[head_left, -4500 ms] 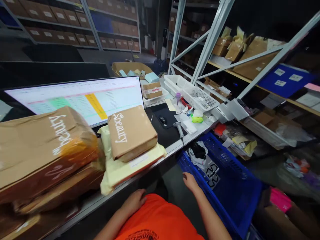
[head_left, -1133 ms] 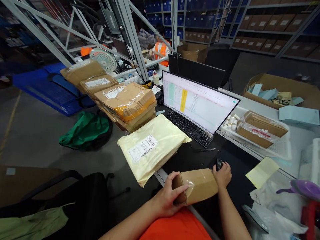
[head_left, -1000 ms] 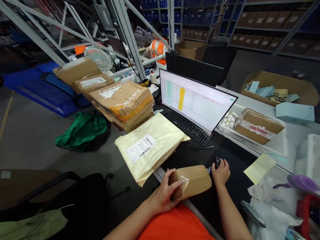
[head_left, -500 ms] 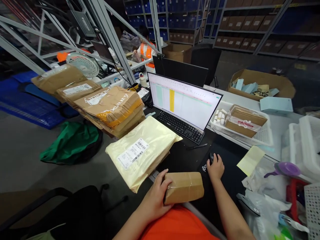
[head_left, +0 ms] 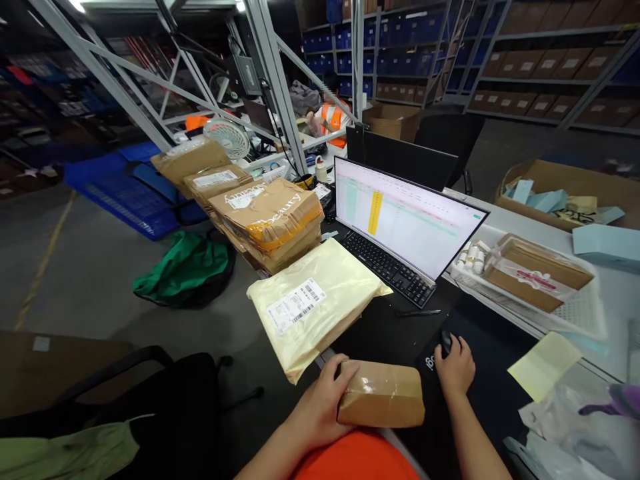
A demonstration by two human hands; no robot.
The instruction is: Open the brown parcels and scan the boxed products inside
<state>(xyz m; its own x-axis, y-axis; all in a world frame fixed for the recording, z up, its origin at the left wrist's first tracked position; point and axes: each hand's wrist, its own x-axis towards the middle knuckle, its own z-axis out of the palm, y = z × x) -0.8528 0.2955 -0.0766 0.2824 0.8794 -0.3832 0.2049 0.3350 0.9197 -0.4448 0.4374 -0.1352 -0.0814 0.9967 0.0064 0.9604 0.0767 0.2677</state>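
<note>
My left hand is closed around the left end of a small brown cardboard box with clear tape on it, held at the desk's near edge. On the dark mouse pad, my right hand rests over a black computer mouse, its fingers curled on it. Just beyond the box lies a pale yellow padded parcel with a white barcode label. Behind that stand a black keyboard and a monitor showing a spreadsheet with a yellow column. A pen lies near the keyboard.
Brown parcels are stacked at the left. A white basket with a box and small white bottles stands right of the monitor. Plastic bags and a yellow paper lie at the right. An office chair stands left; a person sits beyond.
The view has turned left, so things appear further right. My left hand still grips the box, and my right hand stays on the mouse.
</note>
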